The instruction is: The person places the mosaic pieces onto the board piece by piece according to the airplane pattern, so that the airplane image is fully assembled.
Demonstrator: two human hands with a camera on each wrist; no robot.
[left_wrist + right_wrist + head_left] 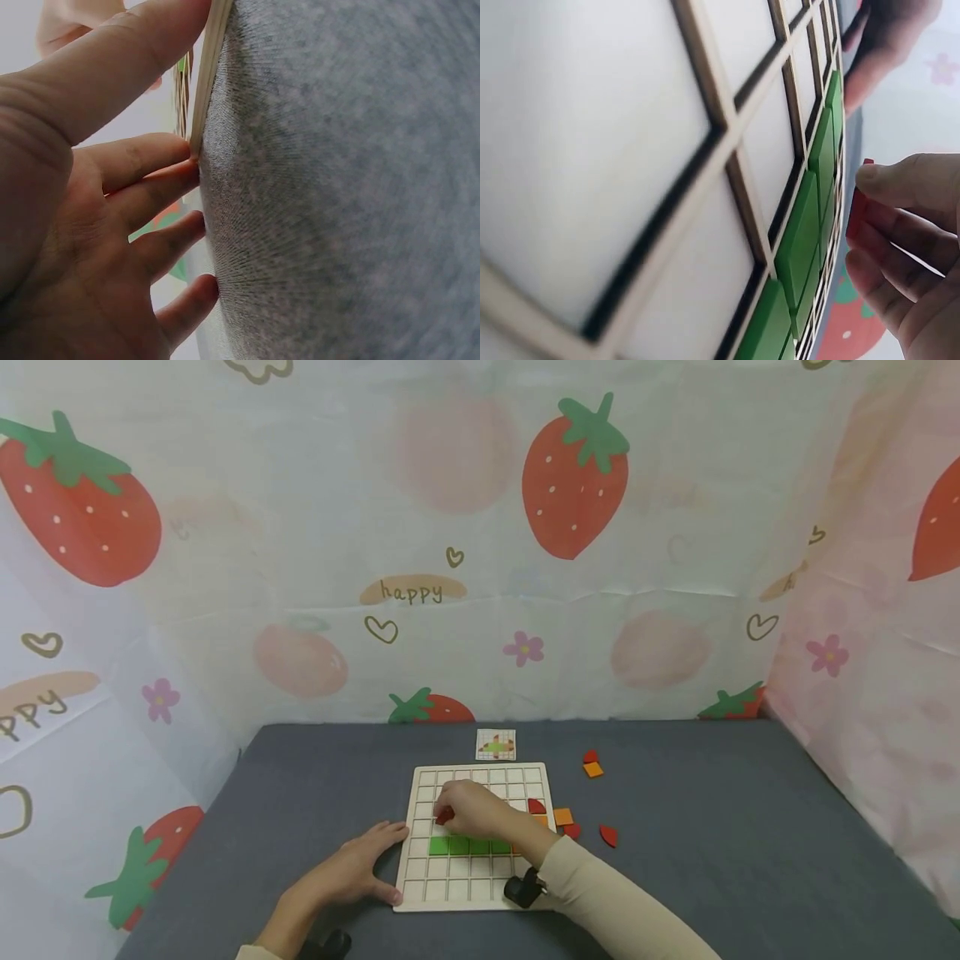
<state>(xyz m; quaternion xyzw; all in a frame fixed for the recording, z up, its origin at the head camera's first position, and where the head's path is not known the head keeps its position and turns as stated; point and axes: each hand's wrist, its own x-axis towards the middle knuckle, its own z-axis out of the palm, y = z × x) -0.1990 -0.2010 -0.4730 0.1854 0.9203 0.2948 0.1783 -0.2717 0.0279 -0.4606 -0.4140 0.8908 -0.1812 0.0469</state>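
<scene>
A pale wooden grid board [457, 891] lies on the table, with a row of green square tiles [459, 846] set in its cells. My right hand [472, 810] is over the board and pinches a small red piece [858, 214] between thumb and fingers, just above the green row in the head view. At the board's left side, my left hand [352, 864] is spread, its thumb and index finger touching the edge. Near the right side of the grid sit a red quarter-round piece [536, 807] and an orange piece, partly hidden by the right forearm.
Behind the board is a small picture card [496, 757] with a coloured pattern. Loose orange squares [563, 817] and red rounded pieces [608, 836] lie to the board's right, with another orange square [593, 770] farther back. A strawberry-print curtain [480, 660] stands behind the grey table [712, 827].
</scene>
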